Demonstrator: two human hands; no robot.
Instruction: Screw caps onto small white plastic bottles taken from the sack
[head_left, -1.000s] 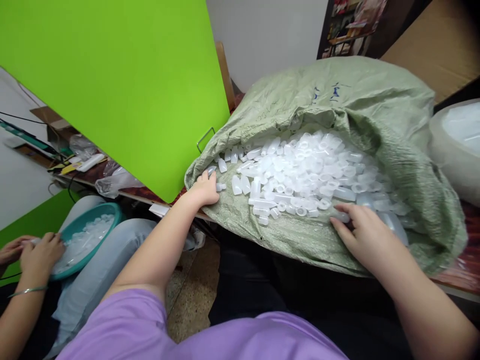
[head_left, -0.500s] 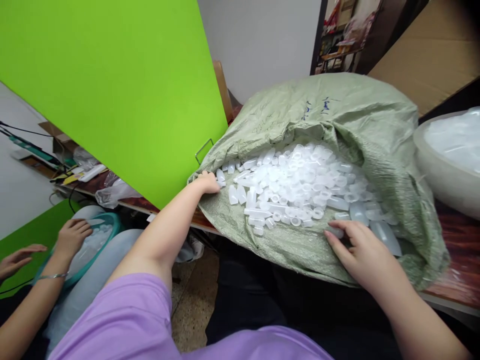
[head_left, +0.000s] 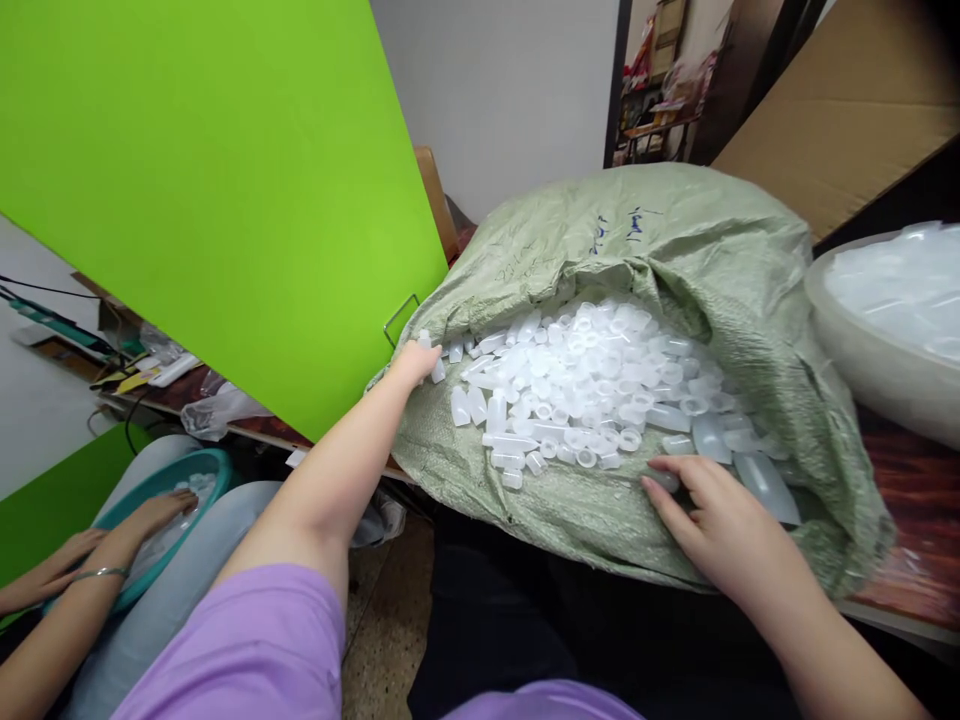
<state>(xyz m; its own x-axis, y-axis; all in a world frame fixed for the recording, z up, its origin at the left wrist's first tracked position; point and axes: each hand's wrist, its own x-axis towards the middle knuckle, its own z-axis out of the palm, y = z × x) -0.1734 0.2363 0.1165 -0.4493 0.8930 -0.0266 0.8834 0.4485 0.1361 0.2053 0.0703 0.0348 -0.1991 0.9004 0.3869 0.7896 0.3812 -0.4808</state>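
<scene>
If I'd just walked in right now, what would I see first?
Probably the big bright green board, filling much of the upper left. Then the pale green sack right of middle, with a heap of whitish pieces in its open mouth. A teal basin at the lower left might catch your eye too.

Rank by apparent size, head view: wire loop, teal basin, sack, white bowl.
1. Sack.
2. White bowl and teal basin: too unsure to rank; the picture edge cuts off the bowl, and the basin is partly covered.
3. Wire loop.
</scene>
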